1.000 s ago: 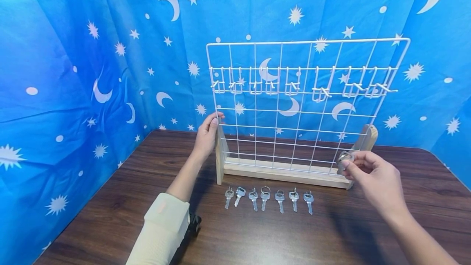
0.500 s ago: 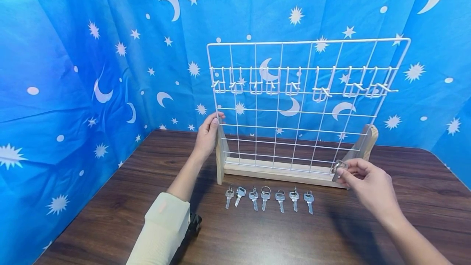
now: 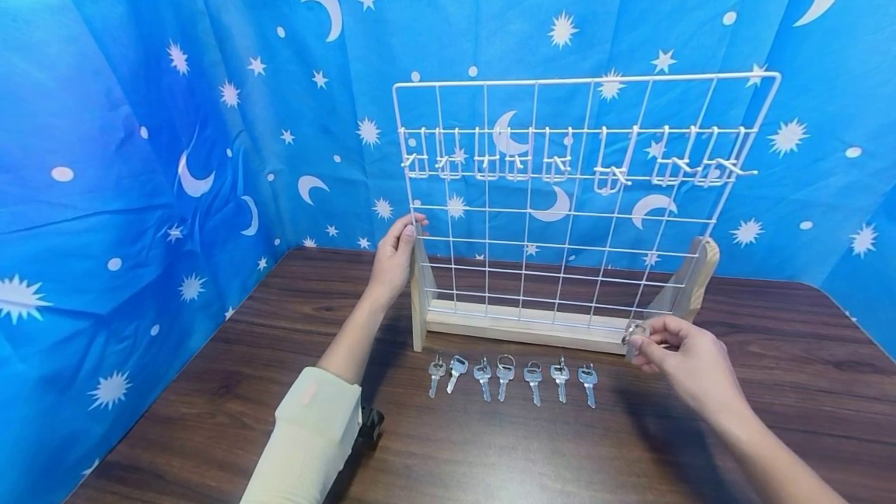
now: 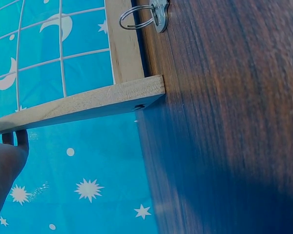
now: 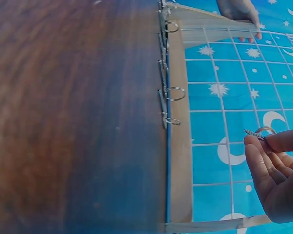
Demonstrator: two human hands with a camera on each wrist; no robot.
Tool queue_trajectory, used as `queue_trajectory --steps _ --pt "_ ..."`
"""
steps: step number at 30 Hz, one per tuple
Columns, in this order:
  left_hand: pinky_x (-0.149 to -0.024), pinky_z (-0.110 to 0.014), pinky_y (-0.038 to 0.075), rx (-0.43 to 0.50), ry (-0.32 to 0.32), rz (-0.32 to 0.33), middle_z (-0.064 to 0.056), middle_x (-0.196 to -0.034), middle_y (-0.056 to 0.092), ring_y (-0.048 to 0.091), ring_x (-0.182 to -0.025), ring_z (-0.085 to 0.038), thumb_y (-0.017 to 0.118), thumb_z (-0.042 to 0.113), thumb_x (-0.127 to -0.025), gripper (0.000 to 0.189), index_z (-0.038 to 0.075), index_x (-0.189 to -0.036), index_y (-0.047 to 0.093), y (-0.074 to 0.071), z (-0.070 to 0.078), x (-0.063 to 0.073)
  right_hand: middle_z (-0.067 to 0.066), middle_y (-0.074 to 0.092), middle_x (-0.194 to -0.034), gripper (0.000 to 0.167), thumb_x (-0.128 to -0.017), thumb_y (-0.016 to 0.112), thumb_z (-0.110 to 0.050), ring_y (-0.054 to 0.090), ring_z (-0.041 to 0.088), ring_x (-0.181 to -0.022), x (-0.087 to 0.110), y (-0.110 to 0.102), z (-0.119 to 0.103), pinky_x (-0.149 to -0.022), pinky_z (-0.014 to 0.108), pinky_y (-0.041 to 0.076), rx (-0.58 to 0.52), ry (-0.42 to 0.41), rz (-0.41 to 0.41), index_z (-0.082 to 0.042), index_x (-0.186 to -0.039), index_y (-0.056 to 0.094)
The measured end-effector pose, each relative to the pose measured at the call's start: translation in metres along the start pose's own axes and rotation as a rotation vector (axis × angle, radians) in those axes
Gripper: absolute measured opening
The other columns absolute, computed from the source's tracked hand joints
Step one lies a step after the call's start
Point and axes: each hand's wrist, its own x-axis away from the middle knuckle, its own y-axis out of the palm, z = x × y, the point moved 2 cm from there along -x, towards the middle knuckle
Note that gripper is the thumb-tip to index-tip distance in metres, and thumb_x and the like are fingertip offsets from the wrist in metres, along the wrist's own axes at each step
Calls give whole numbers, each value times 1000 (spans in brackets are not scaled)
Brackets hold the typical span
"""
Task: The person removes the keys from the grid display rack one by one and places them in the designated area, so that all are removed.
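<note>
My left hand (image 3: pixel 392 259) grips the left wooden side post (image 3: pixel 418 309) of a white wire grid rack (image 3: pixel 588 81), near the post's top. In the left wrist view its fingers (image 4: pixel 22 139) come up against that post. My right hand (image 3: pixel 689 364) pinches a silver key (image 3: pixel 633 333) with a split ring, in front of the rack's lower right corner. The right wrist view shows this key (image 5: pixel 253 133) between thumb and fingertips. A row of several silver keys (image 3: pixel 534 386), with rings where visible, lies on the table before the rack.
Several white wire hooks (image 3: pixel 611 177) hang along the upper part of the grid. A wooden base bar (image 3: pixel 518 323) joins the side posts. The dark wood table (image 3: pixel 490 457) meets a blue curtain (image 3: pixel 350 177) with stars and moons behind.
My right hand has moved left and downward with the key, from beside the right post to lower in front of the base bar. My left hand stays on the rack.
</note>
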Motion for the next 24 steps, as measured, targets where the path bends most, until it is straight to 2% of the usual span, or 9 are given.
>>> queue_trajectory --steps 8,13,17,24 --pt "-98 -41 37 1 -8 -5 -27 -122 51 50 -112 -37 32 7 -101 31 -10 -122 48 0 -1 -1 12 67 -74 18 -88 62 -9 65 13 -61 -1 8 9 -55 24 53 -60 85 -114 8 -94 59" --pt "-98 -41 38 -12 -5 -2 -26 -121 52 51 -111 -37 33 8 -101 31 -10 -122 48 0 -1 0 14 66 -76 17 -88 59 -3 65 17 -62 -3 14 16 -57 28 54 -147 151 -198 13 -94 55" --pt "-98 -42 38 -14 -3 -2 -26 -121 52 51 -112 -37 33 9 -101 31 -9 -122 48 0 -2 0 12 64 -74 14 -88 56 1 65 20 -61 -3 18 22 -57 31 55 -200 181 -278 14 -92 53" --pt "-97 -42 38 -16 7 2 -26 -120 52 51 -111 -37 33 8 -101 31 -9 -121 49 0 -2 0 10 63 -73 10 -88 54 3 64 22 -63 -2 24 27 -56 34 55 -200 186 -401 13 -88 53"
